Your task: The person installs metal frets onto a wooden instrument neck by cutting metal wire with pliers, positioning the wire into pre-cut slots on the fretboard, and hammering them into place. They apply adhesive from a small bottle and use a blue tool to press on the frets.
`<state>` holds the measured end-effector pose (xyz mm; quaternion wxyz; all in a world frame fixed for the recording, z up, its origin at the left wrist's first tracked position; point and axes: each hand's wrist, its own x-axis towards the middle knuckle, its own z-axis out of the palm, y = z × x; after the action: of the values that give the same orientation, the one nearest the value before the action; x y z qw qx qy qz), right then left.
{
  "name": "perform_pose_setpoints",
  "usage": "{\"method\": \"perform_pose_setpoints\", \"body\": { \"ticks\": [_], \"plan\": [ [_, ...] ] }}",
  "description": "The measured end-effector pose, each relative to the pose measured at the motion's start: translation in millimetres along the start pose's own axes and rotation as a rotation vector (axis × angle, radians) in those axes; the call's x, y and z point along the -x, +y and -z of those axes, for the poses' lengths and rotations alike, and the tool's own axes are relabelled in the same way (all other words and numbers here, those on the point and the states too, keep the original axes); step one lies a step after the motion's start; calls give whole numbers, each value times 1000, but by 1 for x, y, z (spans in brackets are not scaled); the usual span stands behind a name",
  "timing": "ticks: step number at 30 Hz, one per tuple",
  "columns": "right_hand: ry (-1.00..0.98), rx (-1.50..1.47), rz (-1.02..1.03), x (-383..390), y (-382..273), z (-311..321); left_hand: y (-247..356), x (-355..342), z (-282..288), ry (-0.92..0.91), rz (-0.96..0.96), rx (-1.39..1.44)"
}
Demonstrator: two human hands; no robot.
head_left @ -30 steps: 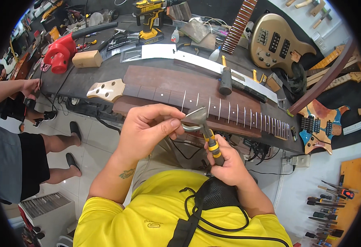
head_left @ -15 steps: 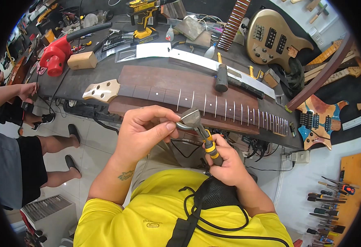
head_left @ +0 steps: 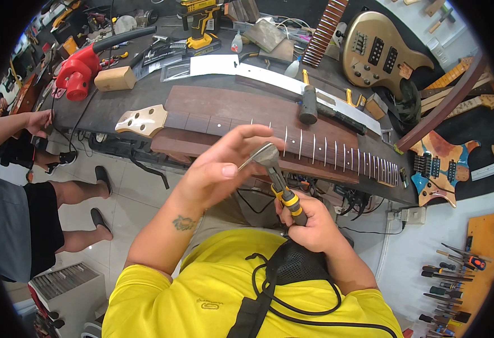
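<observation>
My right hand (head_left: 311, 219) is closed around the grey and yellow handles of a pair of end-cutting pliers (head_left: 280, 190). The pliers' jaws point up and away, and a thin curved piece of fret wire (head_left: 251, 159) sticks out from them to the left. Close beside the wire is my left hand (head_left: 216, 169), its thumb and fingers apart and nothing gripped between them. Just beyond both hands, a guitar neck (head_left: 193, 122) lies across a brown wooden board (head_left: 213, 100). Bright frets stand in its right part, while bare slots show toward the pale headstock (head_left: 141, 120).
A dark mallet (head_left: 307, 107) rests behind the neck near a long white strip (head_left: 280, 80). On the bench's left are a red blower (head_left: 79, 76) and a wood block (head_left: 114, 80); a yellow drill (head_left: 203, 25) stands at the back. Another person's hand (head_left: 38, 121) is at the left edge.
My left thumb and fingers have parted from the wire and spread, and the left hand has shifted slightly right. The right hand still grips the pliers.
</observation>
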<state>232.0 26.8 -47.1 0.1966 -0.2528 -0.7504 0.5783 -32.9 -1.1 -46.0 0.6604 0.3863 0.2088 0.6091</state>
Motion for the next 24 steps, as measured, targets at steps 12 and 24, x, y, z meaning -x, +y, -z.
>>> {"method": "perform_pose_setpoints", "body": {
  "ticks": [12,24],
  "plan": [
    [-70,-222,-21,3,4,-2,-38,-12,-2,-440,37,535],
    [-86,-220,-7,6,2,-6,-42,-7,0,-492,70,535]
  ]
}}
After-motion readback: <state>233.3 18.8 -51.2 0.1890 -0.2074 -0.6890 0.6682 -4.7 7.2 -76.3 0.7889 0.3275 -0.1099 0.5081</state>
